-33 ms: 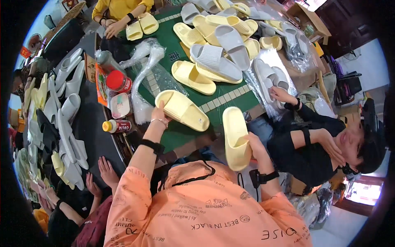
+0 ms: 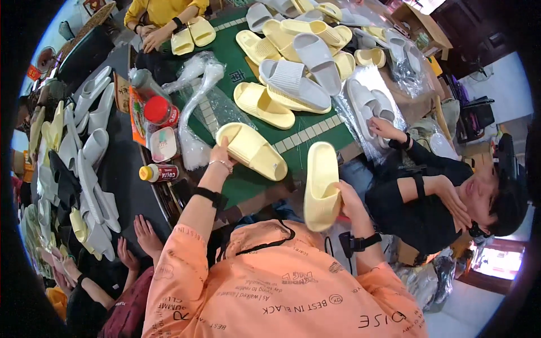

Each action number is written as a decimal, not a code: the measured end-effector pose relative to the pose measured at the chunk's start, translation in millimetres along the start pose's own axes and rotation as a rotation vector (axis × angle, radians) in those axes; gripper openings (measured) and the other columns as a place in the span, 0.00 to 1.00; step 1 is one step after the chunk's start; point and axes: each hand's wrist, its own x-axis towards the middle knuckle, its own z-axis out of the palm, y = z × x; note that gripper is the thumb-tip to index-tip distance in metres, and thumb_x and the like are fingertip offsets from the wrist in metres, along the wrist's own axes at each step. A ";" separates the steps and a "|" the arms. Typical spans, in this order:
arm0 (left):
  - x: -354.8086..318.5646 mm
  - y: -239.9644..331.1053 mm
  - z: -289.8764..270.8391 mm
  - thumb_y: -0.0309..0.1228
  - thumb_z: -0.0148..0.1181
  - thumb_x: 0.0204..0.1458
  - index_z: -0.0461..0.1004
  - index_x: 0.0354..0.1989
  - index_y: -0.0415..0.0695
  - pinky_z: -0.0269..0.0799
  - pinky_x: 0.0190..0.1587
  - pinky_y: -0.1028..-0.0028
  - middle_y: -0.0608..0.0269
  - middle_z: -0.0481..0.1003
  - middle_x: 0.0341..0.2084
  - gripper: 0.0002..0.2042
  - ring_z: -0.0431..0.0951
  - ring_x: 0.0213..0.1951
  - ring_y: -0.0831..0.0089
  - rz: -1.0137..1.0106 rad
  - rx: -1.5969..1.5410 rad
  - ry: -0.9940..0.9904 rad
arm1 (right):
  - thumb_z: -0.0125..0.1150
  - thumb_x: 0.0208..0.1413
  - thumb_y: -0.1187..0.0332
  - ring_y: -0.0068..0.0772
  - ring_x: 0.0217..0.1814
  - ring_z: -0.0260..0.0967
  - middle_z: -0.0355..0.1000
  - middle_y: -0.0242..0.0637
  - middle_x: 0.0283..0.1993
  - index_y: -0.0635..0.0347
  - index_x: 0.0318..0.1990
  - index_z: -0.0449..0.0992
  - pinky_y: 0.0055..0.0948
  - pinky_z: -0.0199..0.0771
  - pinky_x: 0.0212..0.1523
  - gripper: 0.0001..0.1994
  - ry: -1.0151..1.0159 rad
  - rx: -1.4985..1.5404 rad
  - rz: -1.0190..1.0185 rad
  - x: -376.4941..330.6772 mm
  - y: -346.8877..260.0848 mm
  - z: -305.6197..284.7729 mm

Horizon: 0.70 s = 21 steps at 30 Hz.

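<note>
My left hand (image 2: 220, 155) grips a pale yellow slide slipper (image 2: 248, 147) by its heel end, holding it over the near edge of the green table. In my right hand (image 2: 350, 201) is another pale yellow slide slipper (image 2: 322, 169), its heel end pointing away and its strap side close to my fingers. The two slippers are apart, and both show their insoles. Beyond them, a heap of yellow and grey slippers (image 2: 315, 50) covers the far part of the table. The nearest one there is a yellow slipper (image 2: 264, 105) lying on the green surface.
Clear plastic wrap (image 2: 194, 121) lies left of my hands, beside a red-lidded jar (image 2: 160, 111) and a yellow-capped bottle (image 2: 159, 172). Grey slippers line a dark table (image 2: 131, 194) at left. A co-worker in black (image 2: 417, 197) touches bagged grey slippers at right; one in yellow sits opposite.
The slipper in my right hand has shifted slightly away from me and turned a little. The one in my left hand has moved barely to the right. Both stay held.
</note>
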 end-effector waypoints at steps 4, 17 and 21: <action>8.3 -16.6 12.5 0.45 0.47 0.46 0.55 0.49 0.44 0.57 0.43 0.52 0.55 0.64 0.39 0.25 0.64 0.44 0.61 -0.169 0.291 -0.065 | 0.44 0.48 0.65 0.27 0.39 0.63 0.66 0.36 0.38 0.62 0.42 0.64 0.26 0.62 0.39 0.15 -0.015 0.360 0.001 19.6 9.3 31.8; -90.6 -23.8 -60.3 0.23 0.48 0.45 0.51 0.51 0.46 0.68 0.41 0.63 0.59 0.60 0.44 0.23 0.65 0.44 0.66 -0.243 0.281 -0.461 | 0.37 0.52 0.56 0.26 0.32 0.65 0.68 0.36 0.29 0.62 0.34 0.67 0.26 0.63 0.34 0.18 -0.337 -0.017 0.393 36.8 14.8 115.0; -71.3 24.7 -89.0 0.24 0.48 0.45 0.53 0.46 0.43 0.74 0.30 0.68 0.59 0.61 0.38 0.18 0.67 0.40 0.67 -0.205 0.621 -0.368 | 0.49 0.48 0.58 0.25 0.17 0.64 0.67 0.36 0.16 0.66 0.22 0.69 0.22 0.63 0.21 0.17 -0.311 -0.406 0.182 46.0 6.7 83.2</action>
